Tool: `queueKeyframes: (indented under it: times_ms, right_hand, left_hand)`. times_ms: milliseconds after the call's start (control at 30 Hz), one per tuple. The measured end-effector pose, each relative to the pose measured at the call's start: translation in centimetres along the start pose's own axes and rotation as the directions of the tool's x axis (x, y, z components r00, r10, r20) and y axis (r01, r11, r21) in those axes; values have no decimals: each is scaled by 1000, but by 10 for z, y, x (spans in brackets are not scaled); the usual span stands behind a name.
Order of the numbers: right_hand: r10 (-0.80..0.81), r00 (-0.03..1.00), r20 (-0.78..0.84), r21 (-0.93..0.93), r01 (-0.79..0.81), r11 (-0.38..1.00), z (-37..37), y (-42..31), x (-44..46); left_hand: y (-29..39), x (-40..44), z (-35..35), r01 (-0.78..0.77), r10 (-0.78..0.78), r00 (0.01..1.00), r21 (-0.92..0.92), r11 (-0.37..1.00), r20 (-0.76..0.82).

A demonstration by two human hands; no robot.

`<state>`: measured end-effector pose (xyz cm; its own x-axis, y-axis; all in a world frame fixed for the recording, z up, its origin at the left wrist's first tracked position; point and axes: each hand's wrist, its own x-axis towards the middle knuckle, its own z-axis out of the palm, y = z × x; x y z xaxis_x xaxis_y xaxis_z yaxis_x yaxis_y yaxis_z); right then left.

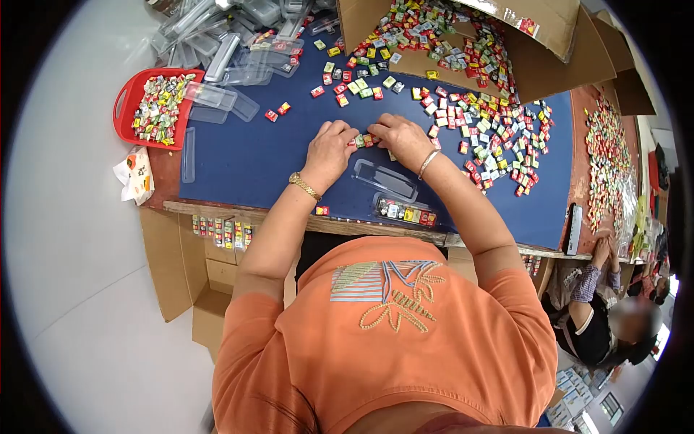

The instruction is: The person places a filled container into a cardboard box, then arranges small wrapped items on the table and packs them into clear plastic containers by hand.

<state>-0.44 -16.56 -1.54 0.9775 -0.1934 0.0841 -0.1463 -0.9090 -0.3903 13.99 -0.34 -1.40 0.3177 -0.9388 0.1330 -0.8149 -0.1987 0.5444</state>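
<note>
My left hand (329,153) and my right hand (405,142) are close together over the blue mat. Between their fingertips is a short row of small wrapped blocks (363,140) in red, green and white. Both hands have their fingers closed on the row's ends, which the fingers partly cover. Just below my right hand lies a see-through plastic tray (386,181). Nearer the table's front edge, a second plastic tray (405,212) holds a line of black, white, yellow and red blocks. A single red and yellow block (322,210) lies near my left wrist.
Loose wrapped blocks (499,137) cover the mat (267,159) at right, and more spill from a cardboard box (557,36) behind. A red basket (121,116) of blocks stands left, beside stacked plastic lids (267,61). Another person (593,282) works at far right.
</note>
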Motion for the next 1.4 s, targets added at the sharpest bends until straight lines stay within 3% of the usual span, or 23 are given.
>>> queueKeyframes:
  times_ms: [167,300,400,500,600,733,800,933,1000,1133,1233,1333,1367,1400]
  right_hand:
    - [1,1000,-26,-4,-1,1000,-17,-13,-12]
    - [109,992,-57,-13,-110,994,-30,-43,-58]
    - [262,965,24,97,-263,960,-14,-53,-89]
    - [362,931,-46,194,-347,918,-7,-58,-102]
    - [404,915,8,158,-400,903,-7,-54,-110]
    - [267,954,-137,131,-249,959,1,-48,-113]
    - [208,952,-223,181,-169,969,-3,-51,-110]
    - [199,966,-163,168,-171,971,-2,-52,-116]
    - [189,968,-163,122,-170,978,-2,-53,-116]
    - [128,976,-178,69,-117,991,11,-40,-104]
    - [-42,966,-255,174,88,981,14,-26,-83]
    - [65,974,-218,181,-25,983,-2,-18,-67]
    - [164,964,-212,103,-145,984,-5,-19,-62]
    - [160,964,-210,103,-141,985,-6,-19,-56]
  left_hand:
    - [11,-2,-8,-30,30,1000,-1,1000,-1]
    - [34,-15,-14,-132,134,991,-56,990,25]
    - [33,-24,3,-215,231,959,-109,970,166]
    - [31,-24,4,-263,275,957,-121,957,95]
    - [19,-29,6,-315,325,940,-105,943,105]
    - [15,-43,10,-275,286,951,-104,956,114]
    - [20,-48,9,-248,248,969,-77,966,-1]
    - [29,-46,8,-325,322,943,-27,945,-88]
    - [25,-45,15,-349,351,936,-77,934,3]
    - [26,-41,19,-309,312,950,-76,948,30]
    - [28,-45,18,-240,239,971,-36,970,-11]
    - [35,-53,14,-112,113,993,16,994,-46]
    - [38,-55,14,-73,76,994,45,996,-84]
    - [41,-56,14,-32,41,992,71,997,-121]
